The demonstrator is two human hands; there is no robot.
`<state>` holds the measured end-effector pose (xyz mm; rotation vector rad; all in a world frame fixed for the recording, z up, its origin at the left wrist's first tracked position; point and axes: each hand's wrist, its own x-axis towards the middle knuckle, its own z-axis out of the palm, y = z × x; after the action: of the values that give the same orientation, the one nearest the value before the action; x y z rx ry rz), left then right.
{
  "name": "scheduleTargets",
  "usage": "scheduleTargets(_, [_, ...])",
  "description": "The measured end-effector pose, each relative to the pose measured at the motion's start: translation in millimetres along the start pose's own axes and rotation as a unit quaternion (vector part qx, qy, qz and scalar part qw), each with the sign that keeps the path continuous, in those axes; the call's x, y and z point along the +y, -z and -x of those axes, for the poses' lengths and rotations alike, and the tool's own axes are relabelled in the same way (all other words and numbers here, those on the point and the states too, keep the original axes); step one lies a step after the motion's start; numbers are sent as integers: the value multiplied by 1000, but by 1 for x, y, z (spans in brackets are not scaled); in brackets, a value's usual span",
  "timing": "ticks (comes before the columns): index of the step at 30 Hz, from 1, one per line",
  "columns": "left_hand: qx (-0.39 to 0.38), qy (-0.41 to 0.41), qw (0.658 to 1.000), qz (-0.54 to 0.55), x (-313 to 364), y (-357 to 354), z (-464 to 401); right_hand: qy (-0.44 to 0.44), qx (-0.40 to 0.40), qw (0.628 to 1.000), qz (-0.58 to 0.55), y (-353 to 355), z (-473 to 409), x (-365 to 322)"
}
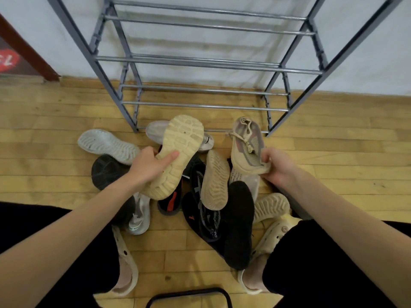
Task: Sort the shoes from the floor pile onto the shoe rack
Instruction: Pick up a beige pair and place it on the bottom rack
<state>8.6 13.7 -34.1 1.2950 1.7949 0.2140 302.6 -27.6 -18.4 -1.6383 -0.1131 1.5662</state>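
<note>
Sorting has barely begun: the shoe rack [206, 63] at the far wall carries nothing, the floor pile [213, 196] lies near. The left hand [151, 165] grips a cream shoe [175, 156] sole-up; the right hand [278, 166] pinches a beige sneaker [246, 150].

Site: domestic interior, likely a home entryway | Evidence: grey metal shoe rack [200, 65] against a white wall [222, 45] | worn wooden plank floor [44, 121] | mixed pile of shoes [215, 181] | dark door frame [29, 56] at left.
</note>
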Motion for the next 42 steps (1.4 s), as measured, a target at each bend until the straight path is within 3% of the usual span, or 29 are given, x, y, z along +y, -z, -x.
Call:
scheduleTargets(5, [-99, 72, 989, 77, 18, -30, -19, -34, 43, 998, -16, 5, -47, -12])
scheduleTargets(8, [-139, 65, 976, 153, 27, -55, -38, -26, 47, 998, -25, 12, -76, -14])
scheduleTargets(23, [-138, 34, 894, 425, 99, -167, -159, 25, 94, 980, -171, 16, -242, -54])
scheduleTargets(27, [-57, -72, 925, 369, 112, -185, -166, 41, 105, 980, -163, 17, -271, -58])
scheduleTargets(30, [91, -159, 959, 216, 118, -211, -175, 65, 132, 983, -108, 19, -264, -62])
scheduleTargets(33, [200, -143, 968, 41, 133, -231, -182, 88, 150, 984, 34, 28, -261, -54])
scheduleTargets(36, [249, -120, 961, -27, 149, -250, -188, 104, 148, 977, 114, 34, -259, -46])
scheduleTargets(39, [250, -139, 952, -111, 155, -263, -202, 119, 156, 968, 154, 36, -253, -43])
scheduleTargets(42, [126, -192, 962, -147, 158, -265, -213, 120, 143, 965, 185, 37, -248, -40])
